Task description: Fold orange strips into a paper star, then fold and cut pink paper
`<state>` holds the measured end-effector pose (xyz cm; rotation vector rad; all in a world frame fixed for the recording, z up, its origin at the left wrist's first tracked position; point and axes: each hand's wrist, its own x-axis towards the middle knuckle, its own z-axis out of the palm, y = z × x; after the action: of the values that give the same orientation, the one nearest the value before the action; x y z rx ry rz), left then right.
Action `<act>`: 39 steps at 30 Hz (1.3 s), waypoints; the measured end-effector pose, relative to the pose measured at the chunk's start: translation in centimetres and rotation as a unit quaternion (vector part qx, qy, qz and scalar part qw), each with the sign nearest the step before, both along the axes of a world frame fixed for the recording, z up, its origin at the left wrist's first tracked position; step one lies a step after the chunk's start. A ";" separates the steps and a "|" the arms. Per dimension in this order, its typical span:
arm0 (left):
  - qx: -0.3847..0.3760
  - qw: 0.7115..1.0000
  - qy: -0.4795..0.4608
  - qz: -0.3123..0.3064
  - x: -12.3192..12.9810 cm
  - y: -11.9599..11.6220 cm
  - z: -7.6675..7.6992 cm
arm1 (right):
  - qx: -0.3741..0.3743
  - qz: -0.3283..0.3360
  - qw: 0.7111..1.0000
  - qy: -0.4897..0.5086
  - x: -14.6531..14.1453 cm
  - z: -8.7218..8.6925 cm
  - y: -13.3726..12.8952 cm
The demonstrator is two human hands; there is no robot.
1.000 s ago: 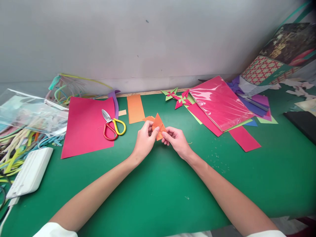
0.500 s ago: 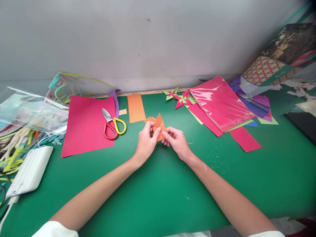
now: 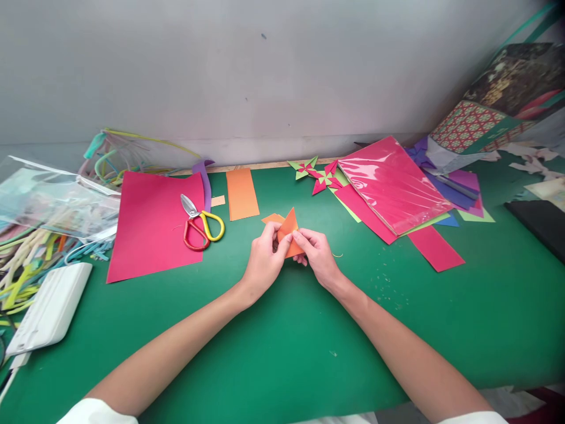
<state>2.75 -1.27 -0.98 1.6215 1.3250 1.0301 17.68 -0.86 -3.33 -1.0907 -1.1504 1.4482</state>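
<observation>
Between my two hands is a small folded piece of orange paper point(image 3: 288, 225), its pointed tip turned up and away from me. My left hand point(image 3: 266, 253) pinches its left side between thumb and fingers. My right hand point(image 3: 318, 254) grips the right side, thumb close to the left thumb. Parts of the folds are hidden by the fingers. Just beyond my left hand another orange paper point point(image 3: 271, 218) shows; whether it joins the held piece I cannot tell. Farther back lies an orange paper strip point(image 3: 242, 194) on the green table point(image 3: 282, 347).
Scissors point(image 3: 203, 224) with red and yellow handles lie on a red sheet point(image 3: 154, 229) at left. A white power bank point(image 3: 52, 306) and plastic strips point(image 3: 26, 259) are beyond it. Folded paper stars point(image 3: 325, 178), wrapped red paper point(image 3: 395, 185) and a black flat object point(image 3: 536, 224) are at right.
The orange paper has turned a little between my fingers, its tip shifting right. Both hands keep hold of it, with the thumbs now closer together. The whole view has shifted slightly.
</observation>
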 end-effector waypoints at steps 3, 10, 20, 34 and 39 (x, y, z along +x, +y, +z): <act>0.000 1.000 0.022 -0.013 0.1 -0.2 0.1 | 0.004 -0.014 1.000 -0.002 0.1 -0.3 0.1; -0.051 0.996 -0.066 0.002 0.3 -0.7 0.0 | 0.058 -0.057 0.997 -0.014 0.3 -1.0 0.3; -0.097 0.990 -0.084 -0.056 0.1 -0.6 0.1 | 0.060 -0.115 0.991 0.043 0.9 -0.4 0.7; -0.050 0.996 -0.043 -0.060 0.1 -0.7 -0.1 | 0.054 -0.096 0.992 0.066 0.9 -0.6 0.8; -0.034 0.997 -0.042 -0.048 0.1 -0.6 -0.4 | 0.053 -0.094 0.992 0.068 0.8 -0.7 0.8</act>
<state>2.89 -1.92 -1.42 1.5577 1.2019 0.9744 18.48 -0.01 -4.05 -0.9824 -0.9896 1.2800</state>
